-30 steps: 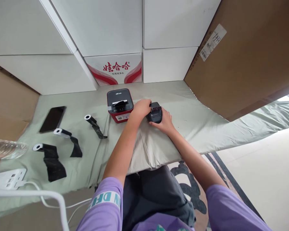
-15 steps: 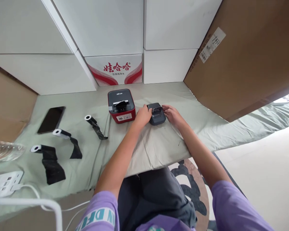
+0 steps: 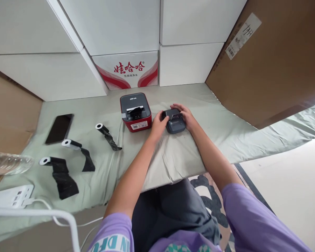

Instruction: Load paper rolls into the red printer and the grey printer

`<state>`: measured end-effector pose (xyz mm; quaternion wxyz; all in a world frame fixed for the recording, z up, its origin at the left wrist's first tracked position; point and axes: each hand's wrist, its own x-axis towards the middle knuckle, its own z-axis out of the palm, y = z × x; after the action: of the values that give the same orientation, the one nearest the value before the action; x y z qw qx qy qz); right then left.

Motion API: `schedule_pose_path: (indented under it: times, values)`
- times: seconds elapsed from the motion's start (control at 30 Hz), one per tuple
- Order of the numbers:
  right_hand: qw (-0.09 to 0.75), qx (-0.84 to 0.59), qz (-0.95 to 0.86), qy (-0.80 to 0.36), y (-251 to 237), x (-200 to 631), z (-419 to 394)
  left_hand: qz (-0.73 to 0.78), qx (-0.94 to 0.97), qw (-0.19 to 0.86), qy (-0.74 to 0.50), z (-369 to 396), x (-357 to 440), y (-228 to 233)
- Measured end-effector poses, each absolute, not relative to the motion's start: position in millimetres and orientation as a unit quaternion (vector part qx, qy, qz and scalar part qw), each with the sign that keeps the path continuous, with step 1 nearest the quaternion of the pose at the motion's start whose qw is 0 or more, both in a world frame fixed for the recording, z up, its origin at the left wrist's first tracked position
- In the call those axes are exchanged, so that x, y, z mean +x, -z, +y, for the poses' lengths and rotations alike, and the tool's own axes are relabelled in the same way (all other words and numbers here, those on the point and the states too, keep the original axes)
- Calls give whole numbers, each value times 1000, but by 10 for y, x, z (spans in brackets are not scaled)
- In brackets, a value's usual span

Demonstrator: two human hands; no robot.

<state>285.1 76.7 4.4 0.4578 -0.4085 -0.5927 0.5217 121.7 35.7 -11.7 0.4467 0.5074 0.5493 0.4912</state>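
Head view, worn camera: two bare hands at a cloth-covered tabletop. The dark device lies between the hands, to the right of the red printer and apart from it. Left hand: fingers closed against the device's left side, thumb at its upper face. Right hand: fingers curved around the far right corner and right side, gripping the device from that flank. A short black strip shows across the top of the device.

Left of the printer, three rolls lie with black tails unwound: the upper roll, the middle roll and the lower roll. Beyond these lie a phone, a clear bottle at the left edge and a white power strip with a cable. Behind the printer stands a red-lettered carton; at right, a brown box.
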Motion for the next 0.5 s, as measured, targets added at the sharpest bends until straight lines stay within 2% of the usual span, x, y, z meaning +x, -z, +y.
schedule_pose_path:
  times: [0.33,0.5]
  values:
    - [461,-384,-602,-527,5,2929,817,536,491,474,-496,350,1236,16]
    - [462,-420,-601,-498,15,2861,782,562,512,423,-493,275,1260,61]
